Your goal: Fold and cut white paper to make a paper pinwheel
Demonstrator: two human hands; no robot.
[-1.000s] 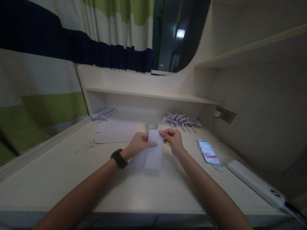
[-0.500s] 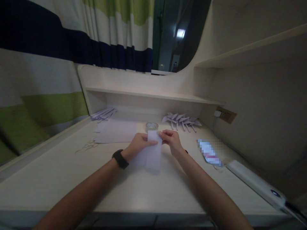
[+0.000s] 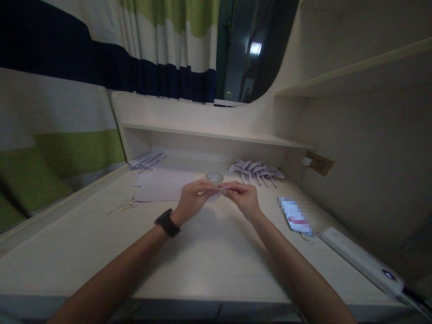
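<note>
Item: narrow strip of white folded paper (image 3: pixel 216 191), seen nearly edge-on, held level above the pale wooden desk top (image 3: pixel 209 261) and clear of it. It spans the gap between the two sets of fingertips, one end in each; held this way, both ends are under control and the edge can be pinched flat, judging by the grip.

Left hand (image 3: pixel 192 199): fingers closed in a pinch on the strip's left end, thumb on the near side, wrist turned inward, forearm running up from the lower left. A black wristband (image 3: pixel 167 222) sits on that wrist.

Right hand (image 3: pixel 245 198): fingers likewise closed on the right end, knuckles raised, forearm coming in from the lower right. The two hands nearly meet.

Just beyond the fingertips: a small clear roll of tape (image 3: pixel 214 177), lying flat on the desk.

Beyond and left of the fingers: loose white paper sheets (image 3: pixel 160 185), flat; further off, a bundle of folded white pieces (image 3: pixel 146 160).

Beyond and right: a cluster of white folded paper shapes (image 3: pixel 255 169).

Right of the right hand, well apart: a white oblong device (image 3: pixel 361 261) near the desk edge.
</note>
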